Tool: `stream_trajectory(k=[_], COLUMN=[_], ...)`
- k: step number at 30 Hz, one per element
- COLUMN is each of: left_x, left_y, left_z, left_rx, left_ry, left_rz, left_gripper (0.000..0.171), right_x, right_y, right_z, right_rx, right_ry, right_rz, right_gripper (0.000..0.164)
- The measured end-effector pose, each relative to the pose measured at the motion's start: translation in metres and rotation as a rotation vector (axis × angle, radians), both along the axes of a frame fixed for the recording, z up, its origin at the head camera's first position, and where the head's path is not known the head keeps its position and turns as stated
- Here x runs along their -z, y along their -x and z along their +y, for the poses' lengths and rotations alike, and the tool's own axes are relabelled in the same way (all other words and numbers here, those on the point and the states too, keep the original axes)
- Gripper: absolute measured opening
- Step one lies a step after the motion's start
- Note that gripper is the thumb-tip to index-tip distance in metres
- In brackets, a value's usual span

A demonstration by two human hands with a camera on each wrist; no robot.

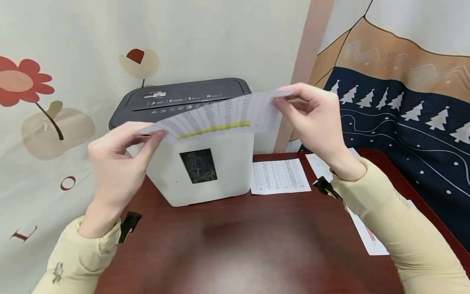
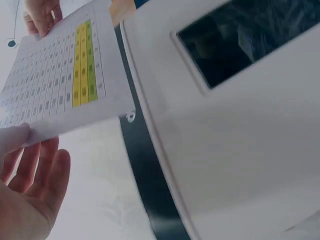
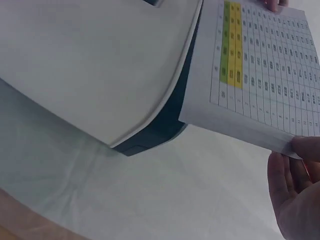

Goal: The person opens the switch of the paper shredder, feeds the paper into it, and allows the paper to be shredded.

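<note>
A printed sheet of paper [image 1: 216, 116] with table columns and a yellow band is stretched between both hands, bowing upward in the middle. My left hand [image 1: 121, 163] pinches its left edge between thumb and fingers. At the opposite edge, my right hand [image 1: 313, 118] pinches the paper the same way, somewhat higher. Behind and under the sheet stands a paper shredder [image 1: 165, 171] with a white bin, a dark window and a dark grey top; the sheet overlaps the front of that top in the head view. In the left wrist view green cells [image 2: 91, 60] show beside the yellow ones.
Another printed sheet [image 1: 280, 175] lies on the dark red table [image 1: 227, 241] right of the shredder. More papers [image 1: 371, 239] lie at the right, partly behind the right forearm. A patterned curtain [image 1: 220, 41] hangs close behind the shredder.
</note>
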State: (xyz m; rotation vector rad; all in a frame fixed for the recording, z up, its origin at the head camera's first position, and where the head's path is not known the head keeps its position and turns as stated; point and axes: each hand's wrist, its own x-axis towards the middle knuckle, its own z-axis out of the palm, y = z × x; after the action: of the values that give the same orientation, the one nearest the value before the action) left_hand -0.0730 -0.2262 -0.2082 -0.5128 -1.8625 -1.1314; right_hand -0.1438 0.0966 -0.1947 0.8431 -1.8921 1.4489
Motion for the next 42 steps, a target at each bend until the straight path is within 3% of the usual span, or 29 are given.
stream_trajectory(k=[5, 14, 20, 29, 34, 42], left_x=[-0.012, -0.028, -0.032, -0.028, -0.028, -0.032], left_y=[0.005, 0.018, 0.025, 0.042, 0.049, 0.055], left_z=[-0.004, -0.013, -0.023, -0.043, -0.045, -0.046], left_rx=[-0.027, -0.109, -0.167, -0.201, -0.253, -0.270], left_ry=[-0.067, -0.106, -0.074, -0.059, -0.018, -0.018], left_rz=[0.072, 0.137, 0.072, -0.068, -0.144, -0.176], left_gripper=[0.008, 0.010, 0.011, 0.014, 0.016, 0.016], right_x=[-0.014, -0.027, -0.033, -0.048, -0.050, -0.053], right_y=[0.005, 0.024, 0.037, 0.055, 0.065, 0.073], right_z=[-0.011, -0.028, -0.039, -0.054, -0.056, -0.057], right_rx=[-0.041, -0.011, 0.043, 0.026, 0.044, 0.083], right_ry=[0.016, -0.039, -0.126, -0.226, -0.285, -0.346], right_rz=[0.084, 0.184, 0.205, 0.106, 0.042, -0.027], right_gripper=[0.015, 0.013, 0.014, 0.014, 0.017, 0.020])
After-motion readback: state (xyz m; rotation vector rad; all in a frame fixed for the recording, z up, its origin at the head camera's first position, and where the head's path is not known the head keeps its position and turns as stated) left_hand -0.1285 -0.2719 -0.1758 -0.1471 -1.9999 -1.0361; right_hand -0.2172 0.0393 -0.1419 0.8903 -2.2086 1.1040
